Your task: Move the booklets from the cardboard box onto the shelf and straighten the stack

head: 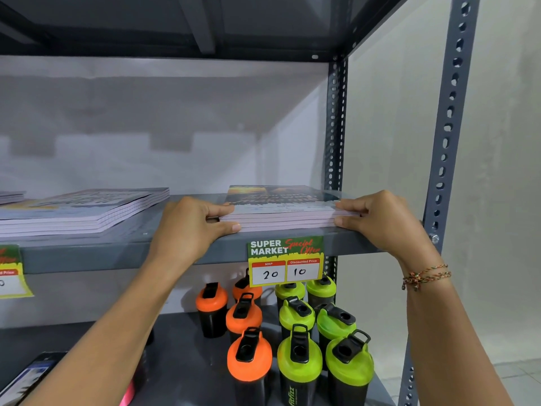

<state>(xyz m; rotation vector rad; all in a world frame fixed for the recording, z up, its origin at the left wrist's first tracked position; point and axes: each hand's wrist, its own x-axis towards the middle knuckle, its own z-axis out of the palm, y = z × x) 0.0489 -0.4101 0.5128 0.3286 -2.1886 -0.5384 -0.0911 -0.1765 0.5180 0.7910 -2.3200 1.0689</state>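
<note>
A small stack of booklets (282, 208) with pale pink page edges and a dark printed cover lies on the grey metal shelf (181, 253), near its right end and front edge. My left hand (190, 227) presses against the stack's left side, fingers on top and thumb at the bottom. My right hand (380, 218) clamps the stack's right side the same way. The stack sits flat between both hands. The cardboard box is not in view.
A second, fanned stack of booklets (87, 210) lies further left on the same shelf. A price tag (285, 260) hangs from the shelf edge. Orange and green shaker bottles (298, 341) crowd the shelf below. A perforated steel upright (448, 127) stands at right.
</note>
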